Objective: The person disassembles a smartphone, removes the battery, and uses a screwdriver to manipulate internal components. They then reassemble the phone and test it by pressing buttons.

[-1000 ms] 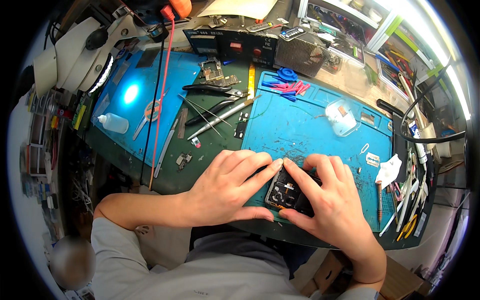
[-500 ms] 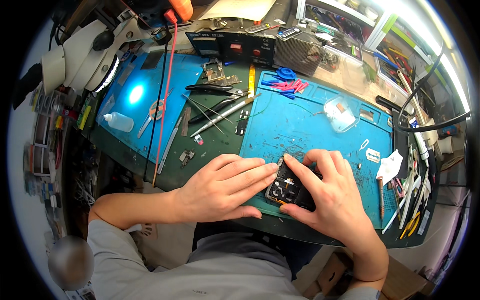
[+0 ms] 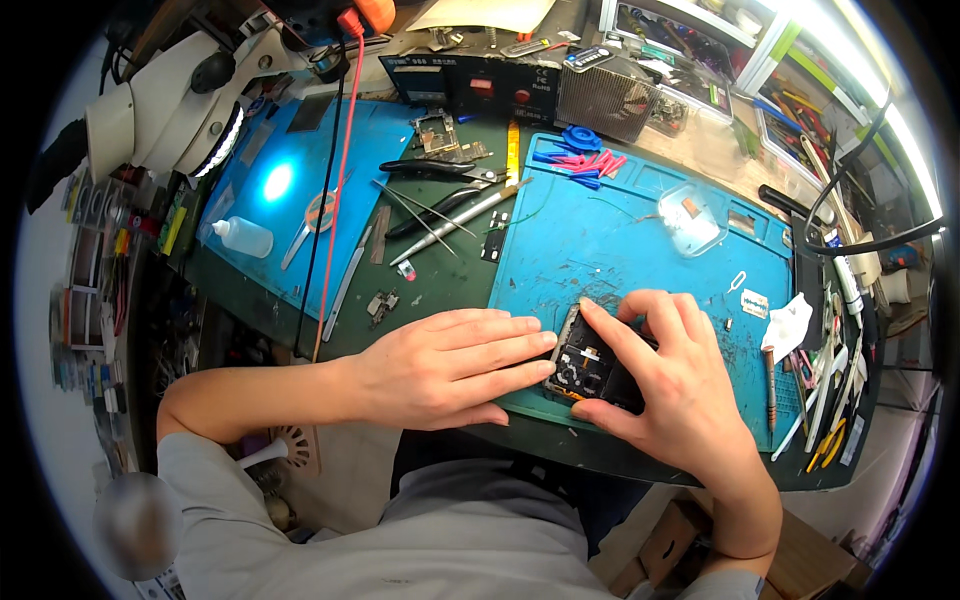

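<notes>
An opened black phone body (image 3: 593, 370), with small inner parts showing, lies on the right-hand blue mat (image 3: 610, 250). My right hand (image 3: 668, 385) grips it, thumb at its lower side, index finger at its upper corner. My left hand (image 3: 450, 372) has its fingers stretched out toward the phone's left edge, fingertips at or very close to it. A SIM pin (image 3: 737, 282), a razor blade (image 3: 754, 304) and a crumpled white tissue (image 3: 788, 325) are to the right of my hands.
Pliers (image 3: 430, 170), tweezers (image 3: 415, 225) and a knife lie between the mats. A microscope (image 3: 160, 120) stands left, near a white bottle (image 3: 243, 238). Pink and blue clips (image 3: 590, 165) sit at the back. Red and black cables cross the left mat. Many tools crowd the right edge.
The phone and my right hand have shifted slightly up and right in the view. My left hand's fingers have straightened, its fingertips moving down from the phone's top corner along the left edge.
</notes>
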A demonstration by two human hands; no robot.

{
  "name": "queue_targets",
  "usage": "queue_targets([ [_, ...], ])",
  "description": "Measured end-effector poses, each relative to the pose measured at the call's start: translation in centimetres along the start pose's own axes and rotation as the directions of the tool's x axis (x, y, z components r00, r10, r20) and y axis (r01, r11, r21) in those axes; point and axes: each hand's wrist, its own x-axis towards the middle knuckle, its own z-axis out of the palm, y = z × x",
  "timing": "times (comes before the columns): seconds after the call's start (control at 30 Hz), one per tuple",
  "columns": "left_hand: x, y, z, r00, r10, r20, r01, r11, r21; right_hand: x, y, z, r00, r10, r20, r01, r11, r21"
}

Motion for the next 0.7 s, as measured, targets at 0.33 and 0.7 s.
queue_targets([
  [0.33, 0.2, -0.9, -0.6, 0.993, 0.113, 0.026, -0.113, 0.993, 0.028, 0.1, -0.2, 0.1, 1.0, 0.001, -0.002, -0.001, 1.0, 0.004],
  [0.7, 0.1, -1.3, 0.0, 0.99, 0.129, -0.064, -0.13, 0.992, -0.007, 0.1, -0.4, -1.0, 0.997, 0.004, 0.073, -0.006, 1.0, 0.026],
])
